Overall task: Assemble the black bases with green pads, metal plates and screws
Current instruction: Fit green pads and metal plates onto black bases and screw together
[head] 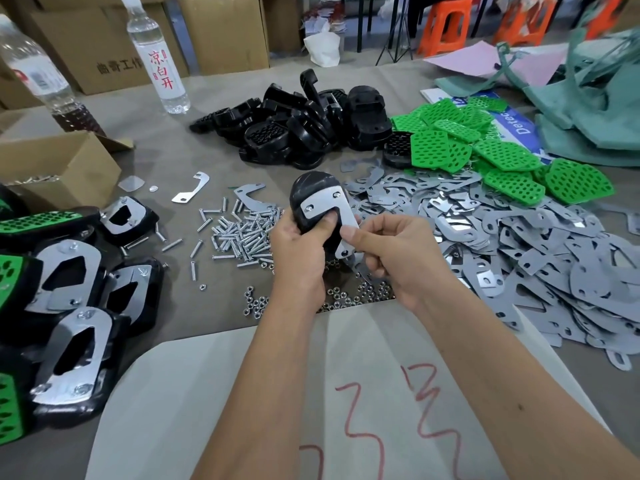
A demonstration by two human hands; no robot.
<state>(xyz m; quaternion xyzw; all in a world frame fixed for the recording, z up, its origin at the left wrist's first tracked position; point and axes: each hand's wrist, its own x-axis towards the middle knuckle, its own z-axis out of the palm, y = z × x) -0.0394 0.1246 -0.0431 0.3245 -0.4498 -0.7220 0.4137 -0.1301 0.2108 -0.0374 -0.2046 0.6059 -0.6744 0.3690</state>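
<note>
At frame centre the left hand [299, 237] grips the base [311, 199]; the right hand [384, 251] pinches the plate [329, 211]. Better align every hole before adding screws [242, 233].

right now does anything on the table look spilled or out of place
Mostly sorted heaps. A few screws lie scattered left of the main screw pile, and one bare metal plate sits alone, apart from the plate heap.
</note>
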